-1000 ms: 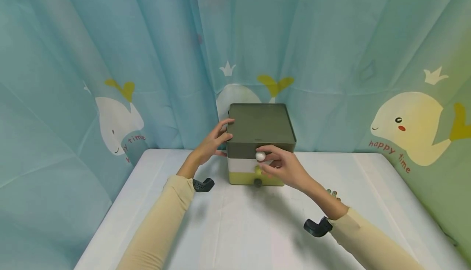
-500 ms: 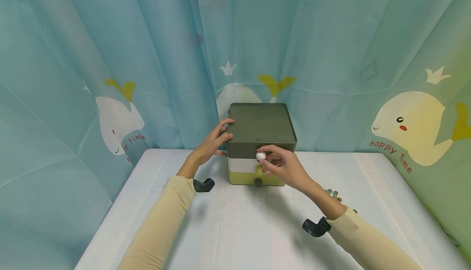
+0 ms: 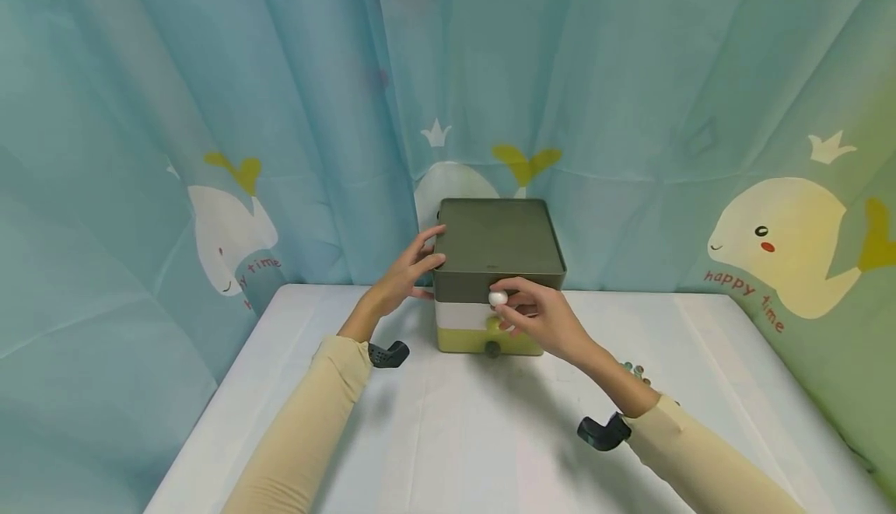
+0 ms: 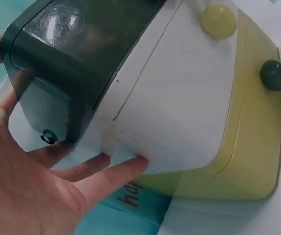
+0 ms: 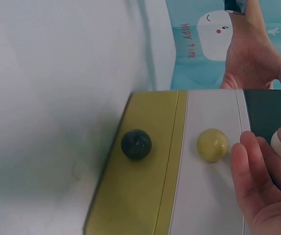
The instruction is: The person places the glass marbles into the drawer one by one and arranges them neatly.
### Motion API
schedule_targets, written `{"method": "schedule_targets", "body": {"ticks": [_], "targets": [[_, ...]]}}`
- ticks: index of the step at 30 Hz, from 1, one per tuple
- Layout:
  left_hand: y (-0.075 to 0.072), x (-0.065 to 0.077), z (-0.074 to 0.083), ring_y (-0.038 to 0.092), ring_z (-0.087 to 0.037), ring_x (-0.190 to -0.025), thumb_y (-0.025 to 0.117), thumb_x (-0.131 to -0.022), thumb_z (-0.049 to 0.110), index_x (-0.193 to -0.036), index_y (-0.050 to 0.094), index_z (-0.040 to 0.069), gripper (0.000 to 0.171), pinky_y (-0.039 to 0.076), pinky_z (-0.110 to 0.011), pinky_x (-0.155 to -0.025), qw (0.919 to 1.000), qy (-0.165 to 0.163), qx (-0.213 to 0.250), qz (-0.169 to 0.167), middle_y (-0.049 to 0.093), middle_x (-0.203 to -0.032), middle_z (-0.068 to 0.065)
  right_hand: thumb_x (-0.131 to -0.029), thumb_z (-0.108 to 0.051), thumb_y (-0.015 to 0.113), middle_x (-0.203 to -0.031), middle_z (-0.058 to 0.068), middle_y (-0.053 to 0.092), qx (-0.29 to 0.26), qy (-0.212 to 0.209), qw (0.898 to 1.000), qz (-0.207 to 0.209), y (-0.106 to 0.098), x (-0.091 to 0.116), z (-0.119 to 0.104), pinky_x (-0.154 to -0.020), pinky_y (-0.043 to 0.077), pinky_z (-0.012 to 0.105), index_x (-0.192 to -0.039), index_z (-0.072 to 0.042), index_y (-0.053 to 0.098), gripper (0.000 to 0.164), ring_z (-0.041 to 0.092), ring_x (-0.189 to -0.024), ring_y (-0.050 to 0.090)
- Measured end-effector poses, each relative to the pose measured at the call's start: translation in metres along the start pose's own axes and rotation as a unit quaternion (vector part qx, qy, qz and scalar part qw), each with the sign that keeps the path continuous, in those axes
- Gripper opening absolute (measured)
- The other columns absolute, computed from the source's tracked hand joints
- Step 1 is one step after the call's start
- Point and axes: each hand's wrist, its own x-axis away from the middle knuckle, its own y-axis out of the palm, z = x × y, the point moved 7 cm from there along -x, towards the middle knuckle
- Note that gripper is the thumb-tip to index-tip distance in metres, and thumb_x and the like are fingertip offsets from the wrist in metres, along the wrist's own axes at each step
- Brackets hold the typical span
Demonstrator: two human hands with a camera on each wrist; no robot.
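Head view: near the back edge of the tabletop, the box is braced by the spread left hand, its white knob pinched by the right hand; top drawer seemingly unopened.

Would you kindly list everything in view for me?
Drawer box: one, dark green, white and yellow, on table
Knobs: three, white, yellow and dark green, one per tier
Small balls: several, greenish and brownish, right of box
Table: one, white, under box
Curtain: one, blue and green, behind table
Whale prints: three, whitish, on curtain
Wrist devices: two, black, at wrists
Sleeves: two, beige, on forearms
Left hand: one, bare, touching box's left side
Right hand: one, bare, pinching white knob
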Motion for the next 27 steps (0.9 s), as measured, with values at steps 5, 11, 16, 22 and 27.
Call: {"method": "schedule_targets", "body": {"ticks": [5,11,16,22,27], "targets": [[0.0,0.002,0.003,0.027,-0.039,-0.151,0.053,-0.104,0.035,-0.163,0.025,0.036,0.066,0.048,-0.069,-0.096,0.9997,-0.002,0.024,-0.003,0.013,-0.169,-0.016,-0.096,-0.006,0.072,-0.093,0.017,0.074,0.007,0.003,1.0,0.003,-0.001,0.001,0.001,-0.066,0.062,0.041,-0.127,-0.008,0.068,0.031,0.038,-0.076,0.074],[-0.002,0.003,0.005,0.029,-0.044,-0.148,0.058,-0.102,0.033,-0.162,0.03,0.036,0.067,0.049,-0.067,-0.096,0.9987,-0.008,0.05,-0.011,0.015,-0.169,-0.013,-0.097,-0.01,0.072,-0.092,0.016,0.075,0.013,-0.001,1.0,0.001,-0.002,0.005,0.002,-0.069,0.062,0.045,-0.127,-0.009,0.069,0.031,0.035,-0.075,0.074],[-0.005,0.004,0.003,0.029,-0.044,-0.147,0.058,-0.101,0.032,-0.161,0.032,0.038,0.066,0.05,-0.066,-0.096,0.9985,-0.016,0.052,-0.01,0.018,-0.168,-0.014,-0.098,-0.012,0.071,-0.094,0.013,0.076,0.016,-0.002,1.0,-0.015,0.0,0.01,-0.003,-0.072,0.062,0.046,-0.127,-0.012,0.069,0.029,0.018,-0.074,0.075],[-0.008,0.005,0.002,0.031,-0.041,-0.147,0.057,-0.104,0.03,-0.161,0.032,0.04,0.063,0.051,-0.063,-0.096,0.9986,-0.018,0.049,-0.009,0.019,-0.168,-0.013,-0.098,-0.006,0.07,-0.095,0.017,0.076,0.006,-0.011,1.0,-0.027,0.003,0.018,-0.009,-0.072,0.062,0.036,-0.126,-0.014,0.068,0.029,0.024,-0.075,0.076],[-0.007,0.006,0.002,0.031,-0.04,-0.148,0.057,-0.104,0.033,-0.161,0.031,0.041,0.063,0.052,-0.062,-0.096,0.999,-0.014,0.041,-0.011,0.02,-0.168,-0.013,-0.097,-0.004,0.07,-0.094,0.01,0.077,-0.008,-0.001,0.999,-0.031,0.004,0.024,-0.012,-0.071,0.062,0.036,-0.125,-0.015,0.068,0.03,0.028,-0.075,0.076]]}}
